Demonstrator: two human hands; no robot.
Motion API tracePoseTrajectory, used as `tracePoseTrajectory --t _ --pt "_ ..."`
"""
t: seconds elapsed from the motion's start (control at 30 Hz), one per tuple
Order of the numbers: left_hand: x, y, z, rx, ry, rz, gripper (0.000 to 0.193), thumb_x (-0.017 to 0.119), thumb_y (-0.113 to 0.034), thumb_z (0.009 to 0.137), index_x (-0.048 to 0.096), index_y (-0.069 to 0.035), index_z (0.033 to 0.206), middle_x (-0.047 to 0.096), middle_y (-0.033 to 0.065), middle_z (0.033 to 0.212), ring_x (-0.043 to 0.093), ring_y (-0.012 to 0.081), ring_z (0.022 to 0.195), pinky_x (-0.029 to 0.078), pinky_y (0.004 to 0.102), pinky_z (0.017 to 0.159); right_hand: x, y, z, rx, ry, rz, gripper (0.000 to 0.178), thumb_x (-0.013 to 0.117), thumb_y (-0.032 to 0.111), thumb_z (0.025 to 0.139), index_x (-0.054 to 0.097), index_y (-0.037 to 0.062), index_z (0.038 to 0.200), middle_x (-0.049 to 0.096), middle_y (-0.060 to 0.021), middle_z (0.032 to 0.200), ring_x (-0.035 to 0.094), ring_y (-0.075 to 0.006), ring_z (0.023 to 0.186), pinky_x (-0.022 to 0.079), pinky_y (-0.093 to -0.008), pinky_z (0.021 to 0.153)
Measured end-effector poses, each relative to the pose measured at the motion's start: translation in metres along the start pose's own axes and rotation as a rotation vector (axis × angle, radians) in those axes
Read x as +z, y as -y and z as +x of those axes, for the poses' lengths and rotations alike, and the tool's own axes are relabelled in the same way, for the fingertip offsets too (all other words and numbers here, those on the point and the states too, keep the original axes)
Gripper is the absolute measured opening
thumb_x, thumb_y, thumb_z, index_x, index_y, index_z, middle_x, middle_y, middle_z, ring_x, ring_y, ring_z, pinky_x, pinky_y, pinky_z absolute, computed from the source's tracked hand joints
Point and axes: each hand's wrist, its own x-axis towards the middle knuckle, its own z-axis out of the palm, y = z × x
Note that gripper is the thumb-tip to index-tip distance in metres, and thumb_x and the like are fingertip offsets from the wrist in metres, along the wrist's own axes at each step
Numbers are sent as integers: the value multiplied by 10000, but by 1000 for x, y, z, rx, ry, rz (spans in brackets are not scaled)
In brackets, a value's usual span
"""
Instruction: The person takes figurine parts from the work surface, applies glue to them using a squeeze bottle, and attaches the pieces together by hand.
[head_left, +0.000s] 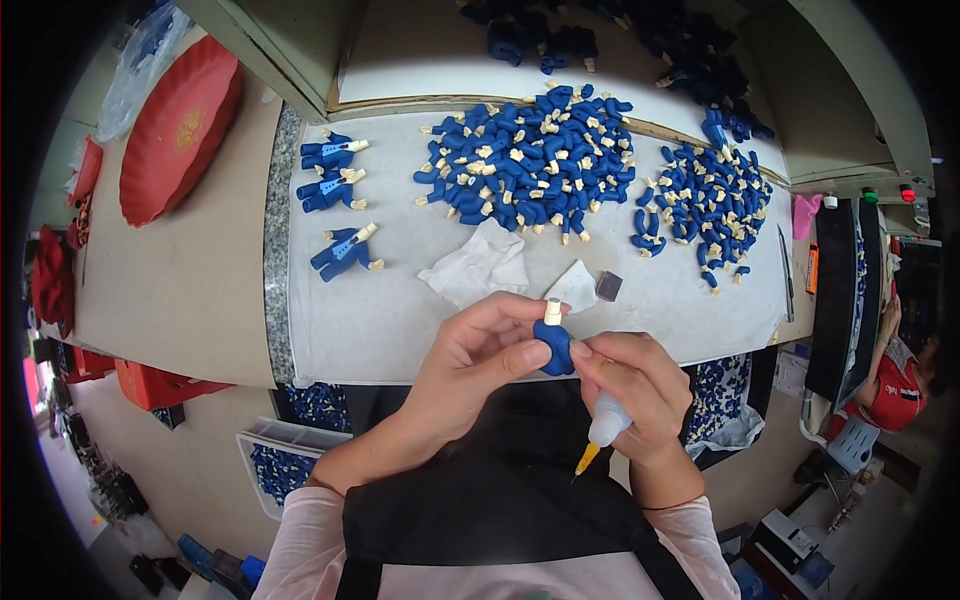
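My left hand point(478, 362) is closed around a small blue figurine body point(552, 350) with a cream neck pointing up and away from me. On its other side, the thumb and forefinger of my right hand point(637, 388) press against the blue body; whether they pinch a small part there is hidden. Tucked in that same hand is a white squeeze bottle point(608, 420), its yellow needle tip slanting down to the left over my black apron. A crumpled white cloth point(478, 262), a white scrap point(573, 287) and a small dark block point(609, 286) lie just beyond my hands.
Three blue figurines point(345, 250) form a column at the table's left. Heaps of blue arms with cream hands point(530, 160) cover the far middle and right. A red tray point(180, 130) rests at far left; an orange-handled tool point(812, 268) lies right. Another person point(890, 385) sits at right.
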Motion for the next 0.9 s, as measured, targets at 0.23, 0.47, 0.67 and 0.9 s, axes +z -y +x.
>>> tracePoseTrajectory --t 0.23,0.47,0.67,0.9 --pt "-1 4 -2 -50 -11 -30 239 550 -72 798 493 -13 1023 574 80 921 557 125 849 458 251 756 -5 -4 2 -121 61 -6 212 646 -19 583 596 -46 787 553 -107 747 537 -185 556 421 -236 455" --pt "0 6 -1 -84 -21 15 257 559 -94 793 491 -4 1023 586 94 880 575 148 829 472 270 751 -9 -5 1 -138 118 -35 181 646 -13 603 585 -54 769 552 -106 752 538 -181 552 422 -234 447" --pt "-4 10 -1 -72 13 3 230 543 -73 805 497 -22 1024 569 74 950 552 119 864 459 234 742 -10 -5 0 -136 149 -51 171 642 -5 614 586 -52 769 552 -105 757 535 -179 555 425 -236 452" --pt "-3 10 -1 -75 7 1 227 538 -66 807 494 -22 1025 574 81 930 554 124 862 456 234 747 -9 -6 -1 -127 150 -52 167 638 -5 616 588 -52 768 551 -104 759 527 -177 550 420 -238 452"
